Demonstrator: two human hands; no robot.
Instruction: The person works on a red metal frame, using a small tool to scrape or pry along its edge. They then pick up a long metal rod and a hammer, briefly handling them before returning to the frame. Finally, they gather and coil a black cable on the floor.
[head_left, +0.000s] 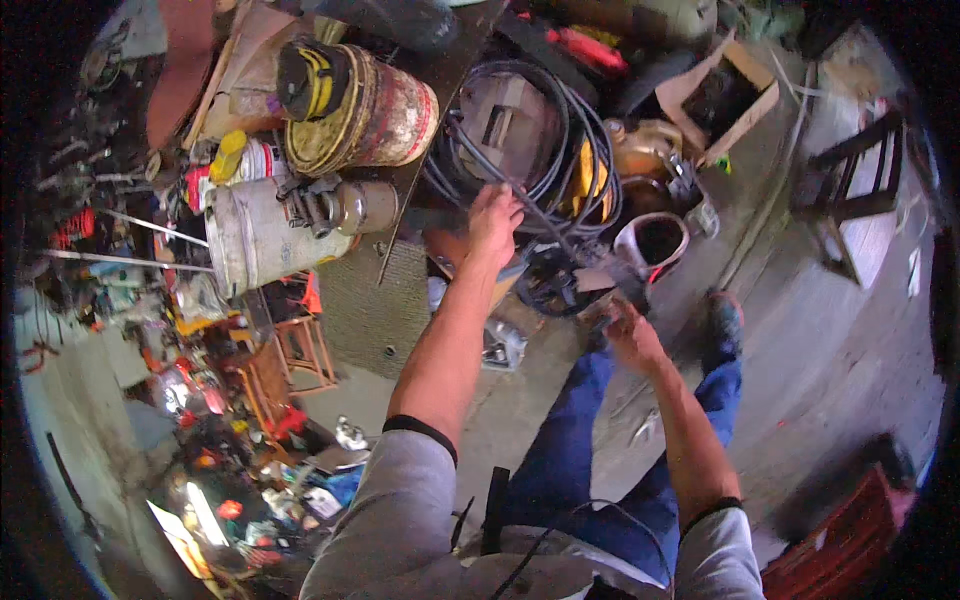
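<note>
Cables, dark and thick, lie coiled in loops in the upper middle of the frame, draped round a grey boxy machine that sits inside the coil. Your left hand reaches up to the lower edge of that coil; its fingers are curled together on one of the strands, though the back of the hand hides just how they close. Your right hand is lower and right of centre, near a small flat piece at the end of a cable; you cannot tell from here whether those fingers are apart or clamped.

Going by size: the concrete floor fills the right half of the frame. A big rusty drum lies on its side at upper centre-left, and just below it a pale metal canister also lies on its side. A dark wooden chair stands at the right. A cardboard box sits open near the top right. A white bucket stands just right of the coil. Your blue trouser legs run down the middle, and one shoe rests on the floor beside your right hand
</note>
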